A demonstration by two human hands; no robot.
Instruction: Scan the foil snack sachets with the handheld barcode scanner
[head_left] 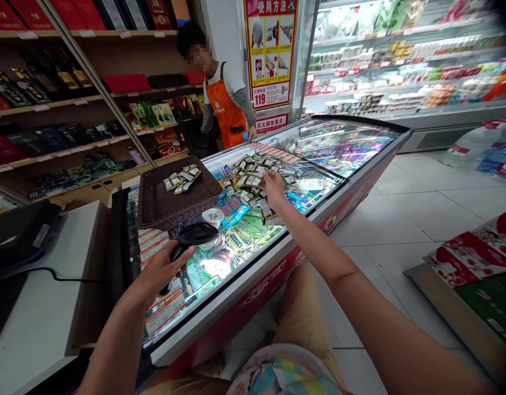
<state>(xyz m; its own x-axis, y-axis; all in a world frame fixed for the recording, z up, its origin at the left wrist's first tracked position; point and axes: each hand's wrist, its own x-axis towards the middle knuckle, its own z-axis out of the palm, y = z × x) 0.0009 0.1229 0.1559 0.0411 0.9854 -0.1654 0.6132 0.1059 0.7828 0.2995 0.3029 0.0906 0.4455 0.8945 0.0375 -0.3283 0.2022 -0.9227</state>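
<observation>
My left hand point(164, 266) is wrapped round the handle of a black barcode scanner point(199, 233), held above the glass top of a chest freezer point(232, 263). Among a heap of small snack packets point(256, 170) on that glass, my right hand point(274, 189) pinches a packet point(251, 180) with its fingers closed. Its fingertips are partly hidden, so I cannot tell whether it has more than one. A brown woven basket point(154, 200) stands on the freezer left of the heap, with several similar packets point(182, 179) lying in it.
Behind the freezer stands a person in an orange apron point(223, 104). A white counter point(78, 263) with a black cable is at the left, stocked shelves point(47, 101) behind it. Water bottles point(478, 145) and stacked boxes point(478, 252) sit on the right. A refrigerated display point(376, 66) lines the back.
</observation>
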